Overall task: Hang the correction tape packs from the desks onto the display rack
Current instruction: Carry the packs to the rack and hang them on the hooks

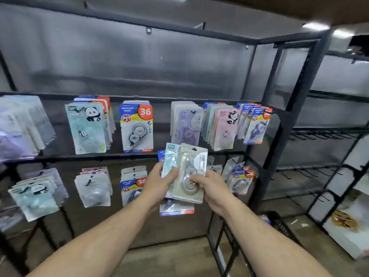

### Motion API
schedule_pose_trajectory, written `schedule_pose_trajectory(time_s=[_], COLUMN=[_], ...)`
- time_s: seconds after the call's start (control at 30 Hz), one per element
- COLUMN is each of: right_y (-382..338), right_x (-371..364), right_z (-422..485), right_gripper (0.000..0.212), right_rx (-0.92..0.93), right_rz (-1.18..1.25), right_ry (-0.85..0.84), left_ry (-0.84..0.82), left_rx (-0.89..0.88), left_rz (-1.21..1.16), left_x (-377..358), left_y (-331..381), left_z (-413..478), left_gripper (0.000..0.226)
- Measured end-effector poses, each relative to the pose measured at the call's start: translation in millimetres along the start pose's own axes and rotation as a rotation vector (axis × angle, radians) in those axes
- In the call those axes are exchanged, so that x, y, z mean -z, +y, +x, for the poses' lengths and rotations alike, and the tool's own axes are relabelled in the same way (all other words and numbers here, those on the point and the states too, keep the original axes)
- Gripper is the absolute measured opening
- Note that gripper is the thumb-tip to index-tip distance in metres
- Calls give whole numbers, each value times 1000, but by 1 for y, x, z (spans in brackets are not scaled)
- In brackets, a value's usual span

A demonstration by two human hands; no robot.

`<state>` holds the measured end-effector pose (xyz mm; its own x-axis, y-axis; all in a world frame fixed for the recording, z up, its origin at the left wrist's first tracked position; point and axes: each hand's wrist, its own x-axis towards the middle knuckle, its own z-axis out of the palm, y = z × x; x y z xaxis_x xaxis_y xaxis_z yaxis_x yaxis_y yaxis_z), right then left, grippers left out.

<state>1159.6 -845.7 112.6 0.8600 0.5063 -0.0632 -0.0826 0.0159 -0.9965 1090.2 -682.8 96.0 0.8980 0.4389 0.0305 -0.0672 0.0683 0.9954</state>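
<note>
Before the black wire rack (299, 96), between its two rows and near its right end, several packs are held upright in a fan. The front pack (189, 174) is a beige card with a clear blister over a round dispenser. It tilts slightly right and is pinched by the right grip (211, 186). Behind it stands a pale blue panda pack (170, 156), clasped by the left grip (157, 184). A blue-and-red pack (176, 209) shows below. Hung stacks fill the upper row (136, 126) and the lower row (93, 186): mint and pink panda cards, blue "36" cards and lilac ones.
</note>
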Motion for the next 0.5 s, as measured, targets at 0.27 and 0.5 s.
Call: schedule_pose_trajectory(time_s=[0.27,0.5], right_y=[29,47], right_x=[-90,-190], right_z=[9,-3], right_gripper=[31,24], right_rx=[-87,-131], right_rz=[-27,-57], right_ry=[-310,-417], left_ry=[305,474], left_rx=[68,72], left_rz=[-4,5], left_x=[87,176], left_y=[-15,-20], left_z=[-52,-93], left_gripper=[25,22])
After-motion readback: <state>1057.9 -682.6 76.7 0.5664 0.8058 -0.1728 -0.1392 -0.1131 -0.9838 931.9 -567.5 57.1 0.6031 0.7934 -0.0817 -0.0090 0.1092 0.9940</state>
